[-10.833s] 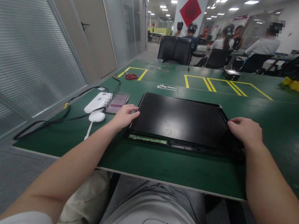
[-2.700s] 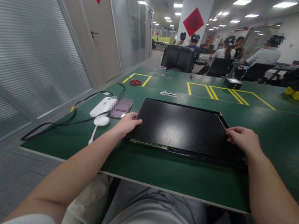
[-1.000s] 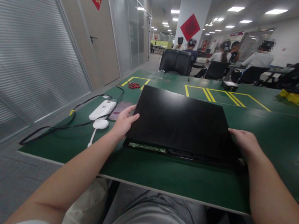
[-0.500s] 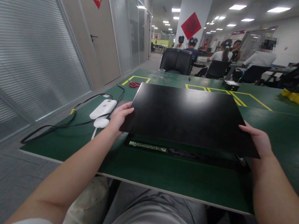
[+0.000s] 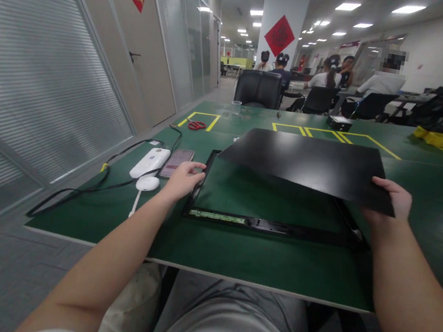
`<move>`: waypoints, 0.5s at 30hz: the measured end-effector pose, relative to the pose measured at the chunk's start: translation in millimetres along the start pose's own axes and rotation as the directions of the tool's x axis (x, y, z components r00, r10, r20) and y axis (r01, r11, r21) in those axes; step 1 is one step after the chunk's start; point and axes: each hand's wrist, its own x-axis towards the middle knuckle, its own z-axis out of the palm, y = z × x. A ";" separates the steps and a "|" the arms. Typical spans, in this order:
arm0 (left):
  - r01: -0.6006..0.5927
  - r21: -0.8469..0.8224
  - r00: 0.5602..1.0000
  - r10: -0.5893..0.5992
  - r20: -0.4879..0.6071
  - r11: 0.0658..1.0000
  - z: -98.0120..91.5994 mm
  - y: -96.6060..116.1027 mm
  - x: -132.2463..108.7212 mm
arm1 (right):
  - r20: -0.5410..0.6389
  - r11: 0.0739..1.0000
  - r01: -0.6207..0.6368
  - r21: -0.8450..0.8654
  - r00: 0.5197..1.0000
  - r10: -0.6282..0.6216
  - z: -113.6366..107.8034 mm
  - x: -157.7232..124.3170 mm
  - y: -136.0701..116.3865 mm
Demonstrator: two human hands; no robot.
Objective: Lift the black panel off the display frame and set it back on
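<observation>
A thin, flat black panel (image 5: 307,160) hangs tilted above the table, lower toward its right front corner. My right hand (image 5: 396,204) is closed on that corner, fingers on top and the thumb side hidden beneath. Under the panel, a black rectangular frame (image 5: 295,231) lies on the green table, with a green circuit strip (image 5: 217,217) along its front left side. My left hand (image 5: 187,179) is at the frame's left side, fingertips close to or touching it. Its fingers are slightly apart and hold nothing I can see. The panel covers the frame's far side.
Left of the frame are a phone (image 5: 177,163), a white box-like device (image 5: 149,163), a round white piece (image 5: 148,183) and black cables (image 5: 90,188). Red scissors (image 5: 196,125), a clear cup (image 5: 236,107) and a black box (image 5: 339,123) stand farther back. Several people sit beyond.
My left hand has let go of the panel and come down beside the frame. The panel has swung right and tilted in my right hand, uncovering more of the frame and the phone.
</observation>
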 end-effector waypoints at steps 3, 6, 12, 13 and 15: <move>-0.099 0.301 0.995 0.090 0.045 0.949 -2.1 0.2 0.2 | -0.130 0.975 0.101 0.200 0.989 -0.076 6.5 3.8 3.5; -0.181 0.441 0.982 0.138 0.128 0.879 -2.2 0.0 0.0 | -0.309 0.919 0.293 0.265 0.928 -0.207 7.6 13.6 8.8; -0.236 0.522 0.967 0.142 0.213 0.819 -0.4 -5.1 -0.3 | -0.461 0.846 0.502 0.180 0.803 -0.379 -1.3 22.9 19.4; -0.239 0.528 0.966 0.142 0.218 0.815 -0.4 -5.6 -0.4 | -0.488 0.852 0.499 0.155 0.789 -0.374 -2.8 22.6 19.9; -0.249 0.532 0.962 0.144 0.231 0.809 -0.4 -6.0 -0.6 | -0.531 0.862 0.494 0.116 0.764 -0.367 -5.7 22.2 19.8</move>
